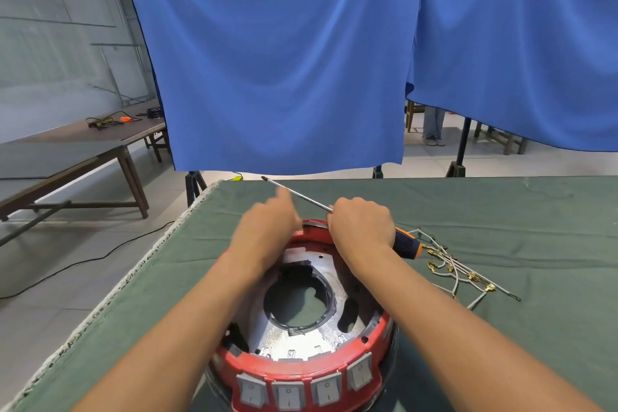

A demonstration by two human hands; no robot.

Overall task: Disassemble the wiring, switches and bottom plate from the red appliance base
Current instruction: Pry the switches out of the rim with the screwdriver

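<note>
Both my hands at far rim of base (302, 366).
Right hand (363, 222) grips screwdriver (406, 246); left hand (267, 227) loosely open, forefinger out; wires (458, 269) right of it.

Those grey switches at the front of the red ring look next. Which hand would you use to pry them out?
Probably the right hand: it already grips the screwdriver. The left hand holds no tool and rests on the red base at its far rim, steadying it. The switches are untouched.

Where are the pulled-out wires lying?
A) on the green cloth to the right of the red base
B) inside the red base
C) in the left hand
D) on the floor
A: the bundle of wires with brass terminals lies on the green cloth, right of the red appliance base.
</note>
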